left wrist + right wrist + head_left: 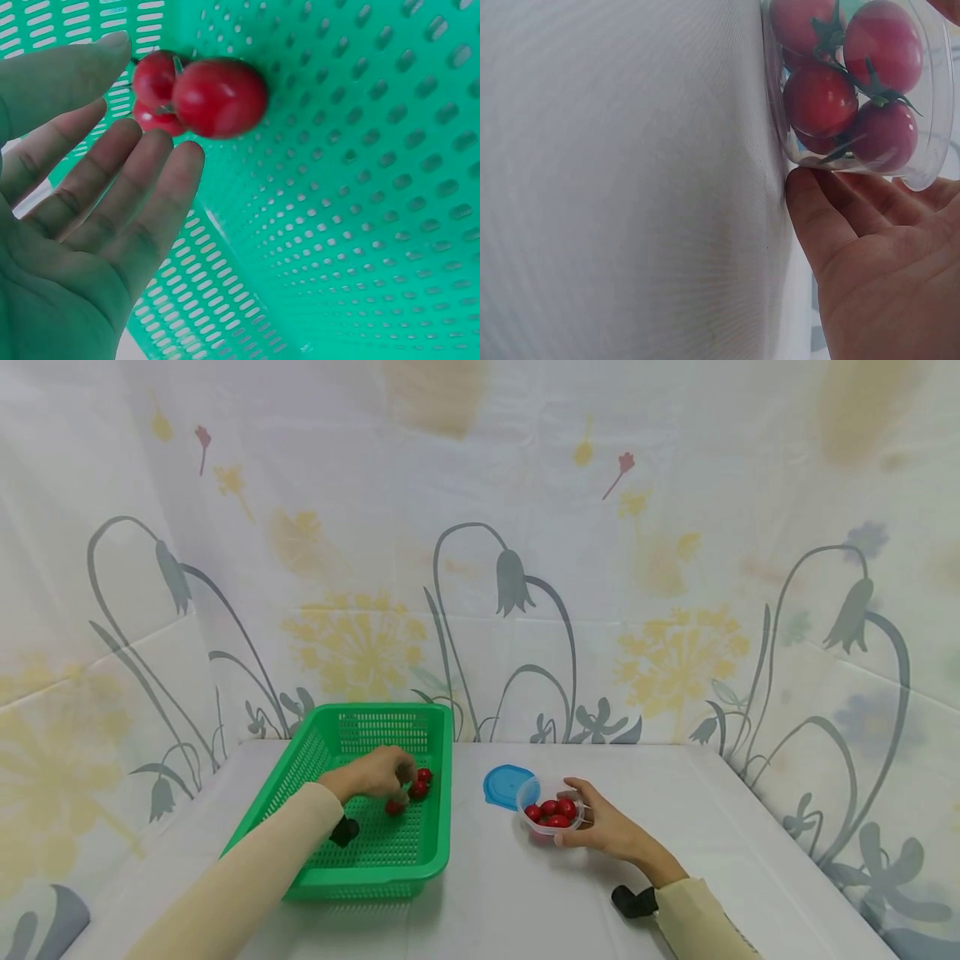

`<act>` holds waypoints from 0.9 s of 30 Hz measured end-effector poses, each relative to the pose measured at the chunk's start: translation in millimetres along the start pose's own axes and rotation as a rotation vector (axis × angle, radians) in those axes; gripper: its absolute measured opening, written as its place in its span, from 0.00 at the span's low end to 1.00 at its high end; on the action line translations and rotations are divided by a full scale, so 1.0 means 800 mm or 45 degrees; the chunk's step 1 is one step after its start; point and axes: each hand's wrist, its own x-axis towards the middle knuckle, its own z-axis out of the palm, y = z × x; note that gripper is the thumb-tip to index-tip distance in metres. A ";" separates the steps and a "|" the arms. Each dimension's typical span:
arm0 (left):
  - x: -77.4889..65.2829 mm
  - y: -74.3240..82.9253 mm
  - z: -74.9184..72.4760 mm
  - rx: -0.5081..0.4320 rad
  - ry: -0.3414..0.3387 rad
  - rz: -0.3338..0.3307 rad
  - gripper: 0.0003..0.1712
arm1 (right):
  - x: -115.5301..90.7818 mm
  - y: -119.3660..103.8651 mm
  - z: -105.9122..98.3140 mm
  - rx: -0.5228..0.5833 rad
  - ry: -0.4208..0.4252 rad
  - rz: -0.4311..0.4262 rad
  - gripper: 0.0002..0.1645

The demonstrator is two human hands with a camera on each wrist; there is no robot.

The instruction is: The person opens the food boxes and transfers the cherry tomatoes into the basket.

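Note:
My left hand (378,774) is inside a green perforated basket (445,793), beside several cherry tomatoes (418,790). In the left wrist view its fingers are fairly straight, with the fingertips close to the red tomatoes (220,98); no tomato is held. On the table my right hand (603,828) grips the side of a clear plastic container (555,832) with thumb and fingers around it. Several cherry tomatoes with green stems (821,97) lie in the container, seen through its wall in the right wrist view.
A blue lid (498,788) lies on the white tabletop (495,877), just behind and left of the container. Behind the table hangs a white cloth (480,468) with a flower print. Black wrist-worn devices (635,902) show at both sleeves.

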 end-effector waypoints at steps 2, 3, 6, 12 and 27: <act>0.001 0.001 -0.004 -0.001 0.013 0.013 0.16 | 0.000 0.000 0.000 0.000 0.003 0.004 0.58; 0.003 0.002 -0.005 0.000 0.022 0.026 0.16 | -0.001 0.000 0.000 0.001 0.004 0.005 0.58; 0.006 0.006 -0.011 -0.012 0.052 0.080 0.15 | -0.001 0.000 0.000 0.004 0.003 0.003 0.57; 0.007 0.030 -0.020 -0.085 0.086 0.171 0.13 | 0.000 0.000 -0.002 -0.007 0.000 -0.002 0.58; 0.032 0.108 -0.006 -0.092 0.107 0.389 0.09 | 0.001 -0.001 -0.001 0.006 -0.002 -0.017 0.58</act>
